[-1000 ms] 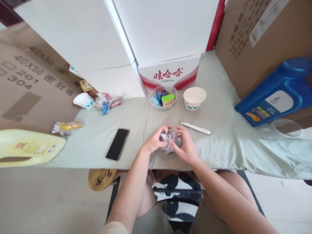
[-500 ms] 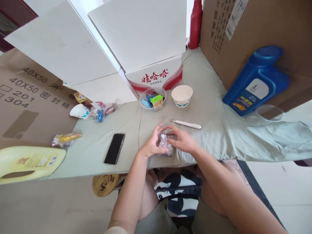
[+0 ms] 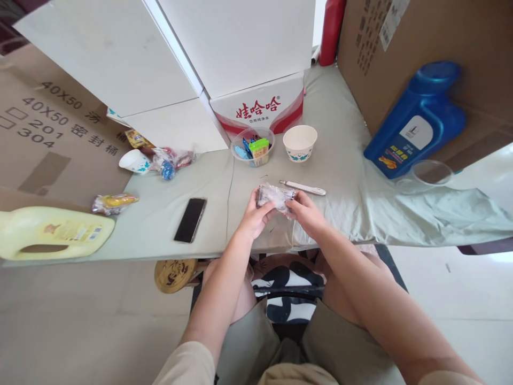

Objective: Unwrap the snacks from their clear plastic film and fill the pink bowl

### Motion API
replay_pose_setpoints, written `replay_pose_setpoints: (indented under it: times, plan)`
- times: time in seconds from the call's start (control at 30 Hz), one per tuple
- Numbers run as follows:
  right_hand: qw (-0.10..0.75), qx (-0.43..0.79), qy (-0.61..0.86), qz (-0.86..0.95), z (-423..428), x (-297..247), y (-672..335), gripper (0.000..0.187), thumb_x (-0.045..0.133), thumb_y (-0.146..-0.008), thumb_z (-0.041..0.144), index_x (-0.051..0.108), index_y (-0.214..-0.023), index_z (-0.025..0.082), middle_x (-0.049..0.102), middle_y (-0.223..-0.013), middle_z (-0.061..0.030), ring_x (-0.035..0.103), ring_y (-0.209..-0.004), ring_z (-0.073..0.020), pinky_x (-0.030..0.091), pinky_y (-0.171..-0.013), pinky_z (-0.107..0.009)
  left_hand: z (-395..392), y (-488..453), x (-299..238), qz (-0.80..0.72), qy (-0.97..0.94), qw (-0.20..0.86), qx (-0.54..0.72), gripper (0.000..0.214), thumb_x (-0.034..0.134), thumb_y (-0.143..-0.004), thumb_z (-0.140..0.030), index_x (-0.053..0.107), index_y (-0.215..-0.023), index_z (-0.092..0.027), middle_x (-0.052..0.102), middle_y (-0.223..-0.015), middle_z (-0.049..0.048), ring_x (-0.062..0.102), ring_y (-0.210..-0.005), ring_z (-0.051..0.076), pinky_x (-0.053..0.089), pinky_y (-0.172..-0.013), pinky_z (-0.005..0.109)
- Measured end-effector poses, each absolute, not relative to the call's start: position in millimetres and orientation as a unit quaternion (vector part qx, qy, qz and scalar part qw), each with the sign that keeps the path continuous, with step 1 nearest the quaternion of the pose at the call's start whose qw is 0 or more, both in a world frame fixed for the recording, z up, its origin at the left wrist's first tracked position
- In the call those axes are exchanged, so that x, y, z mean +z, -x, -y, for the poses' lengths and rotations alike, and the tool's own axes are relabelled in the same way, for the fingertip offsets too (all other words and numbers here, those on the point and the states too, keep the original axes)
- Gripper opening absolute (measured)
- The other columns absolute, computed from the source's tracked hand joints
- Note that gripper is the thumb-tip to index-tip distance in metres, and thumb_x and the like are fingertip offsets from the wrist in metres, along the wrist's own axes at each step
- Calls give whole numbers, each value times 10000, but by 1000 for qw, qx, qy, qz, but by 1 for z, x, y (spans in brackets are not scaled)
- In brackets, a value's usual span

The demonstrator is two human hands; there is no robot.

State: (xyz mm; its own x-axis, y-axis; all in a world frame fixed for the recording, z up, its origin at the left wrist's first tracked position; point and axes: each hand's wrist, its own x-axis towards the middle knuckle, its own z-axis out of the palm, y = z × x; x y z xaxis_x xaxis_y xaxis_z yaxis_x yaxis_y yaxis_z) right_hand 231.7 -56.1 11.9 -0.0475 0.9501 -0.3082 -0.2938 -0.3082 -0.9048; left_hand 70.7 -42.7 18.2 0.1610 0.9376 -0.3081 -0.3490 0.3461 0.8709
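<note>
A small block wrapped in crinkled clear plastic (image 3: 274, 197) is held up between my two hands, just over the table's front part. My left hand (image 3: 256, 216) grips its left side, with the thumb across the front. On its right end, my right hand (image 3: 305, 211) pinches the plastic between thumb and fingers. What lies inside the wrapping I cannot make out. Right behind the hands lies a slim white craft knife (image 3: 303, 187). Farther back stand a paper bowl (image 3: 300, 144) with a leaf pattern and a clear round tub (image 3: 253, 155) holding small coloured packets.
A black phone (image 3: 190, 220) lies to the left. Beyond it are a wrapped yellow snack (image 3: 115, 203), a tipped paper cup (image 3: 135, 161) and a pale yellow jug (image 3: 56, 232). A blue bottle (image 3: 417, 120) and a clear cup (image 3: 432, 174) stand right; boxes (image 3: 260, 109) line the back.
My hands have raised and turned the wrapped block. The right hand has shifted from over its top to its right end. The camera view has tilted down a little.
</note>
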Motion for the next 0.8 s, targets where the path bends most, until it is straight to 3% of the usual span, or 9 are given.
replay_pose_setpoints:
  times: [0.07,0.17,0.3,0.43,0.63,0.8]
  plan:
    - [475,570,537,403,52,8,-235,337,656,-747,413,583,-1013,220,676,-1008,-56,655,-841,-187,571,-793,-383,41,-71,17,-481,-320,645,500,831,890,-616,-268,430,-1302,-361,647,-1212,6,685,-971,161,581,-874,331]
    - [464,350,617,531,43,1,-253,350,590,-838,367,626,-1142,199,694,-1154,-134,664,-977,-257,529,-922,-467,34,-62,14,-533,-309,587,526,761,839,-655,-251,410,-1276,-351,656,-1147,3,692,-920,156,592,-837,331]
    - [343,123,688,627,35,-12,-276,385,546,-857,233,679,-1217,192,683,-1260,-168,586,-1197,-350,439,-1043,-540,22,-45,8,-578,-361,499,535,634,808,-656,-248,496,-1207,-278,644,-1194,48,685,-977,184,591,-825,326]
    - [269,105,714,638,35,-16,-282,318,497,-912,264,740,-1102,185,722,-1140,-170,625,-1100,-343,479,-946,-488,18,-35,0,-600,-472,414,496,637,814,-637,-212,572,-1226,-235,648,-1280,88,659,-1142,243,542,-1005,403]
    - [383,169,618,666,46,-6,-267,431,336,-1015,379,724,-1076,203,735,-889,-103,678,-829,-236,507,-781,-345,18,-31,-1,-613,-582,334,418,709,786,-665,-141,570,-1338,-198,636,-1373,129,599,-1290,293,433,-1154,457]
    - [333,205,562,729,49,-10,-241,405,370,-1015,363,735,-1101,212,742,-947,-110,693,-887,-240,511,-781,-319,18,-33,2,-608,-596,328,410,721,775,-661,-108,571,-1347,-196,621,-1391,134,577,-1319,294,410,-1172,446]
